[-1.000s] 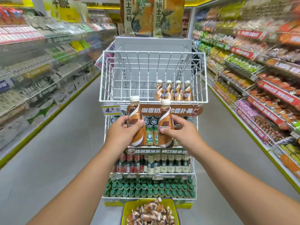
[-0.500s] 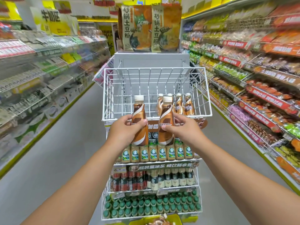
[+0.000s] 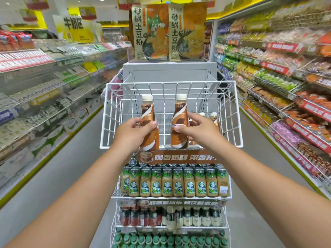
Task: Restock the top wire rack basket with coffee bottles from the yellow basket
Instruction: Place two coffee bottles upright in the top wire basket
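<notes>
Each hand grips one brown coffee bottle upright at the front rim of the top wire basket (image 3: 111,115): the left hand (image 3: 131,133) holds the left bottle (image 3: 148,126), the right hand (image 3: 198,130) the right bottle (image 3: 179,124), whose label reads "NESCAFE" in part. The basket's left and middle floor lies open, with shelved bottles (image 3: 214,119) in its right rear corner, partly hidden behind the right hand. Below its brown banner (image 3: 179,157) stand Starbucks Frappuccino bottles (image 3: 167,183), and aisle shelves (image 3: 286,86) flank the rack.
</notes>
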Action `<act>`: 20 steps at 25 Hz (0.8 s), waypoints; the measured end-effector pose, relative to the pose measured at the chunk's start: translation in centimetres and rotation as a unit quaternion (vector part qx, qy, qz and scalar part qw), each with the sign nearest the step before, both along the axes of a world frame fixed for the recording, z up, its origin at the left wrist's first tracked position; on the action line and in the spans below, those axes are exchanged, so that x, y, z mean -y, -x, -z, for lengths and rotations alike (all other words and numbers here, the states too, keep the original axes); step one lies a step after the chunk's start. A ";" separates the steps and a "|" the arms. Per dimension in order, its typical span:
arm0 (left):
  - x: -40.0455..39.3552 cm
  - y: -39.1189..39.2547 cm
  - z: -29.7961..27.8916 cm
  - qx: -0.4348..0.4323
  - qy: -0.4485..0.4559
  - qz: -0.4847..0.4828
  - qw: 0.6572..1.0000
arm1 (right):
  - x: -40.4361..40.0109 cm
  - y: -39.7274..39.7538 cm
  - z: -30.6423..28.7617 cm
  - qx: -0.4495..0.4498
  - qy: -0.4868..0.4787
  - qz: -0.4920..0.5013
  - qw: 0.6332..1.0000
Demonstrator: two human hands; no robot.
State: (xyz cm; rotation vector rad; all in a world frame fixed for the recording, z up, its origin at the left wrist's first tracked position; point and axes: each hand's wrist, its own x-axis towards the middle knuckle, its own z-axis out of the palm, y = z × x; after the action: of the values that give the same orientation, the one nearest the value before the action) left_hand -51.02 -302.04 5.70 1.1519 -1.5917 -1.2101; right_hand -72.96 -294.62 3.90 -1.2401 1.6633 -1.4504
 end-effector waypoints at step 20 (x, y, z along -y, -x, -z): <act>16.0 7.6 7.4 0.080 -0.121 0.041 0.988 | 14.8 3.1 5.6 -0.062 -0.162 0.074 0.982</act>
State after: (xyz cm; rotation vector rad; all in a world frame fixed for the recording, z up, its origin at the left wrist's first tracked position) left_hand -58.59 -317.99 -1.66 1.3789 -1.6576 -1.4264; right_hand -76.07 -309.42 -1.69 -1.0615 2.0182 -1.1427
